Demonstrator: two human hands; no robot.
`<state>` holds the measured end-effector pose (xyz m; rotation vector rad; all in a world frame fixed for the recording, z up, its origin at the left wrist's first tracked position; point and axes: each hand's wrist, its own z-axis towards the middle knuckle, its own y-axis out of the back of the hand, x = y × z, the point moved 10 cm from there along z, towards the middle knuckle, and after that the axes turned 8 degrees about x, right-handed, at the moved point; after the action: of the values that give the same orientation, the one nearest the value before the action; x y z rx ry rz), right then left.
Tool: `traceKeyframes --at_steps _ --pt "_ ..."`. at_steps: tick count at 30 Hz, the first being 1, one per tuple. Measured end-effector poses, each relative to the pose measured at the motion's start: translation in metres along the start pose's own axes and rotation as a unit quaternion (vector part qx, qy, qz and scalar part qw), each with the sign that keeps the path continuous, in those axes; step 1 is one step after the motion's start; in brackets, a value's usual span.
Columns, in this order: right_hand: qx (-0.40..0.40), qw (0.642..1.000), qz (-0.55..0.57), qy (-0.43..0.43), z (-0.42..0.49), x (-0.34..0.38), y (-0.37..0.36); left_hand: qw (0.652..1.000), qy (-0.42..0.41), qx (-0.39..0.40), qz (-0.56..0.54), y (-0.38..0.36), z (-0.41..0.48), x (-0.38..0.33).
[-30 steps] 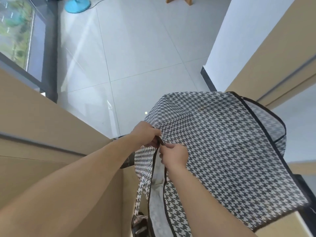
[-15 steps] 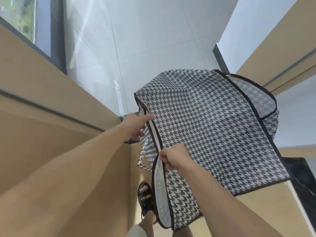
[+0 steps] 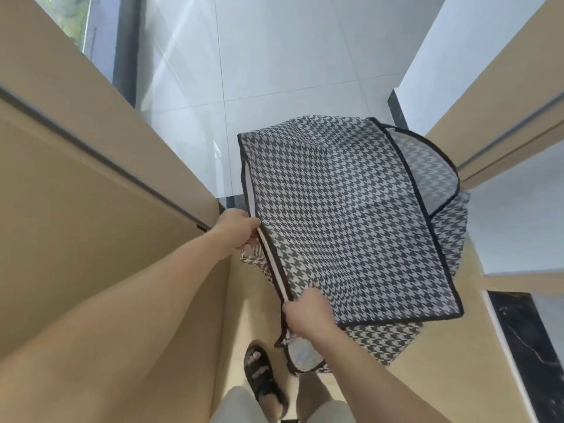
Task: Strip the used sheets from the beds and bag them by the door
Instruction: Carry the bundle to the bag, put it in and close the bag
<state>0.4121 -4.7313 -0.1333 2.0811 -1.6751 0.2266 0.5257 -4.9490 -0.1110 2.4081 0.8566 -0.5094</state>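
A large black-and-white houndstooth bag point(image 3: 345, 221) with black trim hangs in the air in front of me, its flat side facing up. My left hand point(image 3: 236, 228) grips the bag's rim at the left, fingers curled over the trimmed edge. Lower down, my right hand point(image 3: 305, 314) pinches the same rim nearer to me. Between the two hands the rim is stretched into a straight line, and a pale lining shows along it. No sheets are in view.
A tan wooden panel point(image 3: 91, 209) with a grey groove runs along my left. Another tan panel point(image 3: 503, 96) and a white wall stand at the right. Pale floor tiles point(image 3: 274, 56) lie ahead. My sandalled foot point(image 3: 262, 377) shows below the bag.
My hands, close together on the rim a second ago, have moved apart along it. The right hand has drawn back toward me, and the bag's mouth edge is now stretched open.
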Motion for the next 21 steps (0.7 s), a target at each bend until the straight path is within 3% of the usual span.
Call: traceKeyframes --at_steps 6,9,11,13,21 --pt "-0.034 0.998 -0.047 -0.016 -0.026 -0.039 0.019 0.997 -0.002 -0.049 -0.053 -0.01 -0.027 0.041" --pt "-0.051 0.998 -0.033 0.002 -0.043 -0.043 0.015 0.997 0.028 0.07 0.001 -0.062 -0.066 0.075" --pt "-0.064 0.998 -0.025 0.013 -0.053 -0.042 0.01 0.98 0.061 0.186 0.043 -0.109 -0.095 0.096" --pt "-0.081 0.996 -0.039 0.021 -0.062 -0.042 0.005 0.966 0.076 0.244 0.041 -0.142 -0.114 0.111" --pt "-0.117 0.987 -0.11 -0.004 -0.078 -0.094 -0.009 0.996 0.011 0.076 -0.044 -0.14 -0.115 0.105"
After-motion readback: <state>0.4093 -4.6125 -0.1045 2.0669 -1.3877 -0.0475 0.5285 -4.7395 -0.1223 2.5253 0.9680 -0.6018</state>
